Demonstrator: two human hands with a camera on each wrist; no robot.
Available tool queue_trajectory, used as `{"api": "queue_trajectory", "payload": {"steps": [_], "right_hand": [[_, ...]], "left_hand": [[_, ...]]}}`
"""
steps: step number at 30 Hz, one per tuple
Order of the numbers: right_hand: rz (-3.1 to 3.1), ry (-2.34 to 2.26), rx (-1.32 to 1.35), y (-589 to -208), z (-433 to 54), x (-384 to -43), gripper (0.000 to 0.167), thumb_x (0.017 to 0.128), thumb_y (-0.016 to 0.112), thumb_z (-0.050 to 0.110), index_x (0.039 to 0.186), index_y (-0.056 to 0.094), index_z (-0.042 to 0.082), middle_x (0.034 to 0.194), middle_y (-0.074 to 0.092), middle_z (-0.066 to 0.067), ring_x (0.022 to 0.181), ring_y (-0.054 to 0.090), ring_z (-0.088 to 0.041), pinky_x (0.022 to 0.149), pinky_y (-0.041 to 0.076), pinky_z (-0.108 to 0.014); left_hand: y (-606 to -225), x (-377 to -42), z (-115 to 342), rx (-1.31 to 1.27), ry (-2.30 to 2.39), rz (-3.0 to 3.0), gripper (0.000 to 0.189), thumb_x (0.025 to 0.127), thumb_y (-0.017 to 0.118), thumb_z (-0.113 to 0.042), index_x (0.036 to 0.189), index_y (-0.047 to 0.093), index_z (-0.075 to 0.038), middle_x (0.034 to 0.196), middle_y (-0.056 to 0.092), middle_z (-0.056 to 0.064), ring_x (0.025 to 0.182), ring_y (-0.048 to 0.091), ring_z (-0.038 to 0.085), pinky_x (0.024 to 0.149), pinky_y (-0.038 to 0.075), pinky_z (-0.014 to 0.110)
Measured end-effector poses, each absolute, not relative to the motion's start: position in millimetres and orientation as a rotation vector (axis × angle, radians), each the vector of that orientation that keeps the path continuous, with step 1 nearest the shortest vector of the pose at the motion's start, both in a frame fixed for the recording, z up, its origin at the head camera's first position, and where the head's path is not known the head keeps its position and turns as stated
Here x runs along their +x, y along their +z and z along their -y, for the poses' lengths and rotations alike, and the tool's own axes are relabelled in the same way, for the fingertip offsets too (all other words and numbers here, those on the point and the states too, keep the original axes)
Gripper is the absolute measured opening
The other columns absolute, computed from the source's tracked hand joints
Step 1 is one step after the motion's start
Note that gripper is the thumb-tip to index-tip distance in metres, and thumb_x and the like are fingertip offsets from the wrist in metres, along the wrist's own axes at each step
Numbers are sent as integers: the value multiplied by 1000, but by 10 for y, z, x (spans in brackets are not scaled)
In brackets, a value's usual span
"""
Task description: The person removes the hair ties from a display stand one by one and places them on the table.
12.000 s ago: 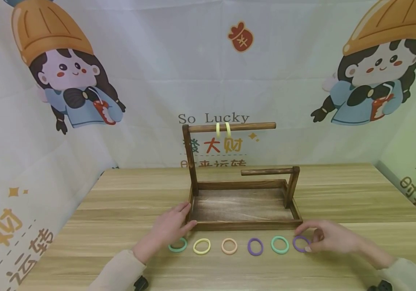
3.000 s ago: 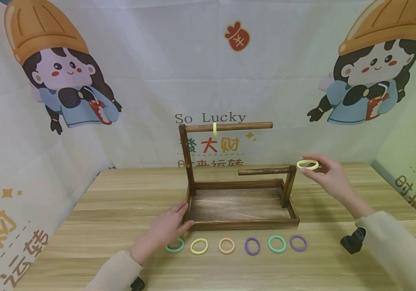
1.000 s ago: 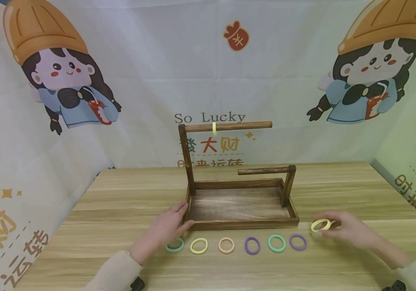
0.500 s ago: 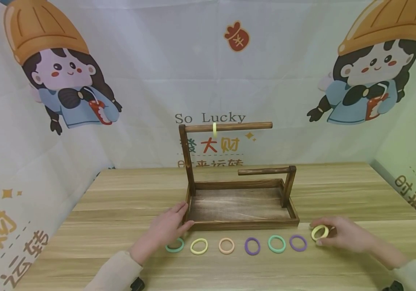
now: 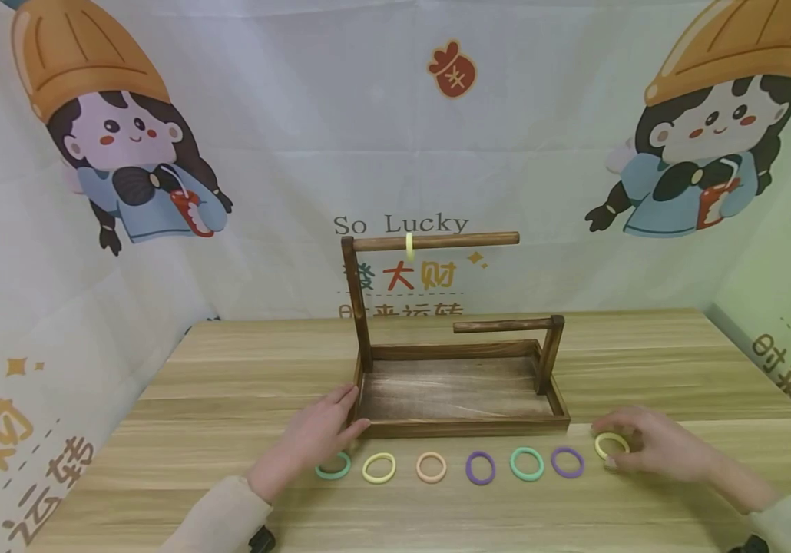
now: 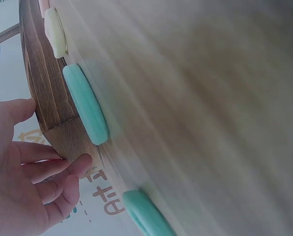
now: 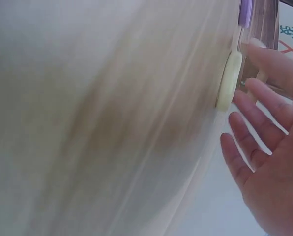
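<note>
A pale yellow ring lies flat on the table at the right end of a row of rings. My right hand is around it, thumb and forefinger on either side; in the right wrist view the fingers are loosely spread beside the yellow ring. My left hand rests at the near left corner of the dark wooden tray stand, thumb at the front wall and fingers at the side. One yellow ring hangs on the stand's upper bar. The lower bar carries nothing.
Along the tray's front lie a purple ring, a green ring, another purple ring, a peach ring, a yellow ring and a green ring. The left wrist view shows another green ring. A printed cloth stands behind.
One yellow ring has come off the upper bar in my right hand and been lowered beside the purple ring. It now lies flat, the fingers loosened. My left hand has stayed at the tray.
</note>
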State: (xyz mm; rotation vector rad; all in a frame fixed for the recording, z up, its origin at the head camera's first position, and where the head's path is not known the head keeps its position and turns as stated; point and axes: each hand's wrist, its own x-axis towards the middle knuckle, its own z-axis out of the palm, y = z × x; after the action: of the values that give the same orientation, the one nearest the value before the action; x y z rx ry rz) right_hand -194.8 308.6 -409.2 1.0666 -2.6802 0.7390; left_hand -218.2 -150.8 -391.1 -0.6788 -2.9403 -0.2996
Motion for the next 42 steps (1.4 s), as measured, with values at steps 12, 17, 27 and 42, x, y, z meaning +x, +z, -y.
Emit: {"api": "queue_trajectory", "payload": {"steps": [12, 17, 27, 42], "right_hand": [[2634, 870, 951, -3890, -3073, -2060, 29, 76, 68, 9, 102, 60, 0, 95, 61, -9, 81, 54, -13, 64, 48, -29], [2650, 910, 883, -3816, -3044, -2119, 28, 80, 65, 10, 104, 58, -2, 96, 61, -12, 82, 54, -13, 66, 48, -27], [2628, 1029, 806, -3653, -2978, -2247, 23, 83, 60, 5, 104, 59, -2, 96, 60, -8, 80, 52, -5, 65, 48, -25], [2642, 1046, 667, -3249, -2876, -2489, 26, 88, 54, 11, 109, 56, -4, 98, 60, -15, 80, 52, -4, 68, 45, -22]], "left_hand": [[-3925, -2188, 1512, -679, -290, 2931, 58, 87, 53, -36, 125, 44, 8, 128, 42, 21, 112, 43, 35, 88, 40, 44], [-3925, -2185, 1510, -670, -294, 2941, 60, 88, 52, -38, 125, 44, 7, 129, 41, 20, 113, 43, 34, 87, 41, 44], [-3921, -2183, 1508, -676, -291, 2939, 58, 88, 53, -36, 125, 43, 8, 129, 41, 20, 112, 43, 35, 86, 41, 44], [-3917, -2176, 1505, -672, -304, 2940, 57, 88, 53, -35, 125, 43, 8, 128, 41, 21, 112, 43, 35, 86, 41, 45]]}}
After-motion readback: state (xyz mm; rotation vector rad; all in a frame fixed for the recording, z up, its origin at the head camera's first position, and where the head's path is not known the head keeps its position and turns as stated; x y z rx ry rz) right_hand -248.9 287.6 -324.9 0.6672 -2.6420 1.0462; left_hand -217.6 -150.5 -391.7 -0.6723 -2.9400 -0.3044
